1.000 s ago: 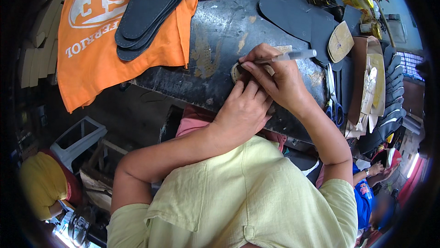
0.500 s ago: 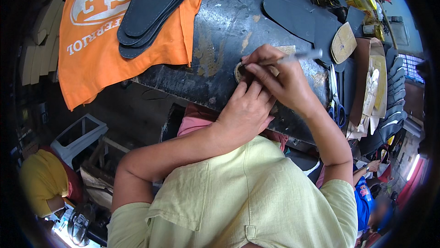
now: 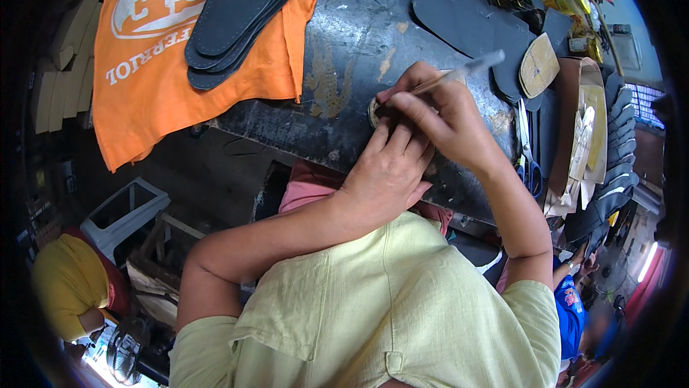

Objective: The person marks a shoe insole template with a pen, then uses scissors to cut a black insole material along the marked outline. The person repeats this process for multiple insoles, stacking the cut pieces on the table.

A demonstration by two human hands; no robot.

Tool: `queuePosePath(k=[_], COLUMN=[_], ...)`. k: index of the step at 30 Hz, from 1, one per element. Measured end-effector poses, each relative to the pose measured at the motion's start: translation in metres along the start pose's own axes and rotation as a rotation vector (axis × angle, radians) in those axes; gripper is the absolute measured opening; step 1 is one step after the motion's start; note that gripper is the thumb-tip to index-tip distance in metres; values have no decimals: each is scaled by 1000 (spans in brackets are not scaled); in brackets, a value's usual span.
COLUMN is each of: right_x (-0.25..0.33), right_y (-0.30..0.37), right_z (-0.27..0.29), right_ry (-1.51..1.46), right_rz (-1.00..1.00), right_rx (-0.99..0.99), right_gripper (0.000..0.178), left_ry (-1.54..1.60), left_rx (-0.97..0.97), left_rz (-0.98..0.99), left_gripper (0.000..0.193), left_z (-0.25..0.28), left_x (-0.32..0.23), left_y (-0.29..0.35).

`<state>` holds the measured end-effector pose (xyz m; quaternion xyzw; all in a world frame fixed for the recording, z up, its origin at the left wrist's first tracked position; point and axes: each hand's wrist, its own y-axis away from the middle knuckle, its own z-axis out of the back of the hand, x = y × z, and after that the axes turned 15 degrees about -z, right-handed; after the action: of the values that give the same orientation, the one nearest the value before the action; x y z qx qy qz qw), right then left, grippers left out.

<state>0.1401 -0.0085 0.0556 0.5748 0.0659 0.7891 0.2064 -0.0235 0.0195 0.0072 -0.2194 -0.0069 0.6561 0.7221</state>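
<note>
My right hand point(image 3: 438, 119) grips a clear pen point(image 3: 459, 72), its tip down on a small tan sole-shaped piece point(image 3: 375, 109) lying on the dark worn workbench point(image 3: 337, 65). Most of that piece is hidden under my hands. My left hand point(image 3: 387, 169) lies flat with fingers pressed on the piece, holding it against the bench just below the pen tip.
An orange printed cloth point(image 3: 151, 65) hangs over the bench's left part with a stack of dark soles point(image 3: 237, 15) on it. More dark soles point(image 3: 466, 22), a tan insole point(image 3: 538, 65), blue-handled scissors point(image 3: 527, 158) and cardboard patterns point(image 3: 585, 137) lie to the right. Another person in yellow point(image 3: 64, 287) is at lower left.
My hands and the pen have stayed on the tan piece; the pen has tilted a little as the right hand works along the edge. The view has shifted slightly.
</note>
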Motion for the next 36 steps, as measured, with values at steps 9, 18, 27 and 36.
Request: queuePosePath(k=[9,18,27,36], right_x=[5,-1,-12,-46], right_y=[3,0,-7,58], right_z=[1,2,0,47], right_ry=[300,185,-195,-314], right_rz=[65,164,18,-96], right_rx=[32,21,48,-294], right_gripper=[14,15,18,22], left_ry=[46,44,32,452], left_rx=[13,47,0,-4], left_rz=[19,24,-6,-5], left_gripper=[71,67,64,32], left_z=[-3,-2,10,41], left_x=[-1,-3,4,73], left_y=[2,2,-3,-28])
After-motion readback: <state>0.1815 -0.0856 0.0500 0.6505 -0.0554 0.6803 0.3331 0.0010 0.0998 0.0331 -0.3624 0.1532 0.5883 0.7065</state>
